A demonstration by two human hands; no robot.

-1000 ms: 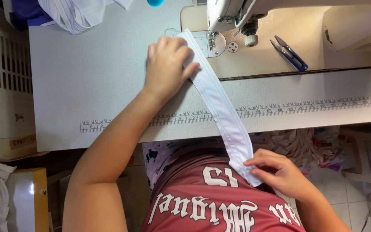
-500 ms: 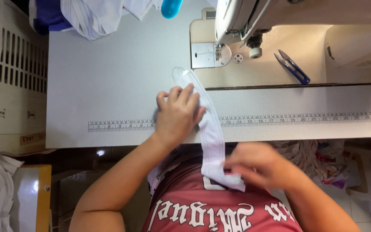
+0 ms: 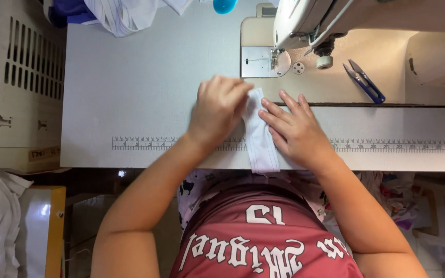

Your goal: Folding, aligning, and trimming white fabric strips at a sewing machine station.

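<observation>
A narrow white fabric strip [image 3: 260,139] lies folded on the grey sewing table [image 3: 145,98], running from near the machine bed down over the front edge. My left hand [image 3: 218,110] presses on its upper left end with curled fingers. My right hand [image 3: 294,128] lies flat on the strip's right side, fingers spread and pointing up-left. Both hands hold the strip down just in front of the sewing machine [image 3: 325,25], whose needle plate [image 3: 263,62] sits right above the strip's top end.
Blue thread snips [image 3: 364,81] lie on the machine bed at right. A ruler strip [image 3: 397,145] runs along the table's front. A cream plastic basket [image 3: 19,87] stands at left. Piled cloth [image 3: 114,13] sits at the back left.
The strip was stretched long and diagonal; it is now folded shorter and upright. My right hand rose from my lap onto the table, and my left hand shifted right toward the needle plate.
</observation>
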